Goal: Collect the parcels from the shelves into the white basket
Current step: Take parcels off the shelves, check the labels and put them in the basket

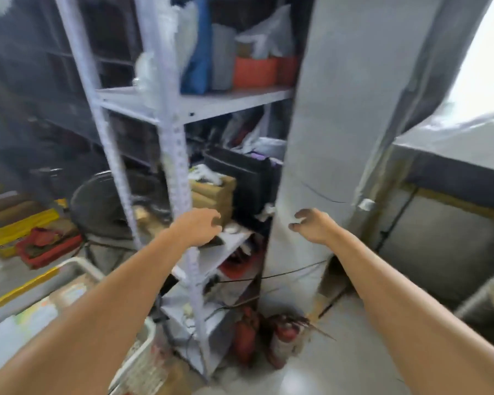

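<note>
White plastic basket (144, 363) stands low at the left, beside the metal shelves (226, 102). Both hands reach forward, fingers loosely curled, holding nothing: left hand (196, 228) at the shelf post, right hand (314, 226) before a grey pillar (325, 124). Brown parcels (211, 195) lie stacked on a shelf just behind the left hand.

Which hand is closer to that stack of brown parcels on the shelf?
Left. The left hand is just below and in front of the brown parcels; the right hand is farther right, before the grey pillar.
</note>
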Tool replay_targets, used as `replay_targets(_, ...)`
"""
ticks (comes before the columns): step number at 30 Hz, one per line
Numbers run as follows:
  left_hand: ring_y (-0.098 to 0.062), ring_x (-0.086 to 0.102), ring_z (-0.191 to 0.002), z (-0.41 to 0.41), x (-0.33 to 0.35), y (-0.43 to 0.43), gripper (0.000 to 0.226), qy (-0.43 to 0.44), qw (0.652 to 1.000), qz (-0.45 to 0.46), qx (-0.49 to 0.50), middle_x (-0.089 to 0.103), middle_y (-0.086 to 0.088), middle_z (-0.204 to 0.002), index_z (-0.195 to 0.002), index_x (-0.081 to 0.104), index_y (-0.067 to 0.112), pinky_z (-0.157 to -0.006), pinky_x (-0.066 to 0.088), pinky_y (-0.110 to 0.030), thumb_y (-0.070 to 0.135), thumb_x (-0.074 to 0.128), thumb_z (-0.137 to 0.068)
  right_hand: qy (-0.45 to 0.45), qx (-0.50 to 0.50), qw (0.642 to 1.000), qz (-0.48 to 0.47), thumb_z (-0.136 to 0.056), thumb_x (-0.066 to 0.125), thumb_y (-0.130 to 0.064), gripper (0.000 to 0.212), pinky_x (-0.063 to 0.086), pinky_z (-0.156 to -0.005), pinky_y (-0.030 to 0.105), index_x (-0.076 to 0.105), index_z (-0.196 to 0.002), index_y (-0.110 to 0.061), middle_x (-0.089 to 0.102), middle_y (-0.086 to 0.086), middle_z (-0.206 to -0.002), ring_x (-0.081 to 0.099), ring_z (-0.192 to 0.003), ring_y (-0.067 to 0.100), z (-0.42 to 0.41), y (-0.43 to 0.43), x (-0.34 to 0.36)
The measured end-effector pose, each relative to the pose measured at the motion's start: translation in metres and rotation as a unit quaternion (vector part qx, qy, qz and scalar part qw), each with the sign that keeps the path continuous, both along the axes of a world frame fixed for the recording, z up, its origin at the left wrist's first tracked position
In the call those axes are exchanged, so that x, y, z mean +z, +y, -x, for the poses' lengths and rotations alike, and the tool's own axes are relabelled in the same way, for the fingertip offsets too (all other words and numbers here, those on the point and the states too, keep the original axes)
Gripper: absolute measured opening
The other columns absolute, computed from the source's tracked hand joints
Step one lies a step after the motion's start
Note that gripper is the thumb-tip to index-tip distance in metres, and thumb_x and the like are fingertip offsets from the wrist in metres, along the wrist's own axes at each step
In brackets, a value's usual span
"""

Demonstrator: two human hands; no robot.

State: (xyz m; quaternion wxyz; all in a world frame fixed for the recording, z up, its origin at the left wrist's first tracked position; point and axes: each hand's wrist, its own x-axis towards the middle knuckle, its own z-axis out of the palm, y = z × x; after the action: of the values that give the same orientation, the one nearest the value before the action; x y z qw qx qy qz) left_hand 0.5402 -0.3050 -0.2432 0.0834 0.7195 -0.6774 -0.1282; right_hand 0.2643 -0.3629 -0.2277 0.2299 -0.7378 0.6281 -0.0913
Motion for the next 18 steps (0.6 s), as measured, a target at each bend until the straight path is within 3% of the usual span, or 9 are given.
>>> replay_targets(4,-0.027,0.056,-0.113,0.096,0.013,-0.077,0.044,0.009,0.995,-0.008,-0.098,0.060,-0.005,-0.127,-0.132,0.052,0.025,-0.095,0.047,-0.037,0.041,0.055,-0.091,-0.001,-0.122,0.992,0.015,-0.091,0.061,-0.040,0.053,0.039,-0.105,0.031,0.052,-0.136,-0.015,0.051,0.008,-0.141,0.049,-0.127,0.028,0.099,-0.014,0.021)
replay_targets(8,-0.026,0.054,-0.119,0.192,0.033,-0.137,0.048,0.000,0.977,-0.007,-0.213,0.058,-0.005,-0.131,-0.136,0.048,0.027,-0.100,0.044,-0.036,0.044,0.054,-0.091,-0.004,-0.234,0.972,0.026,-0.088,0.062,-0.041,0.047,0.044,-0.101,0.034,0.060,-0.127,-0.014,0.062,0.007,-0.128,0.056,-0.117,0.026,0.188,0.007,0.044)
replay_targets(13,-0.023,0.052,-0.123,0.321,0.062,-0.175,0.045,0.019,0.936,0.023,-0.350,0.060,-0.001,-0.131,-0.134,0.052,0.025,-0.099,0.043,-0.031,0.042,0.055,-0.091,0.003,-0.368,0.928,0.050,-0.090,0.061,-0.038,0.052,0.040,-0.105,0.033,0.052,-0.135,-0.013,0.056,0.008,-0.136,0.053,-0.124,0.025,0.283,0.059,0.072)
replay_targets(18,-0.020,0.054,-0.118,0.448,0.087,-0.174,0.046,0.048,0.895,0.032,-0.442,0.059,0.003,-0.129,-0.132,0.052,0.030,-0.099,0.044,-0.035,0.046,0.054,-0.089,-0.011,-0.478,0.875,0.070,-0.091,0.059,-0.034,0.046,0.043,-0.098,0.032,0.055,-0.132,-0.015,0.058,0.010,-0.133,0.056,-0.118,0.026,0.366,0.104,0.090)
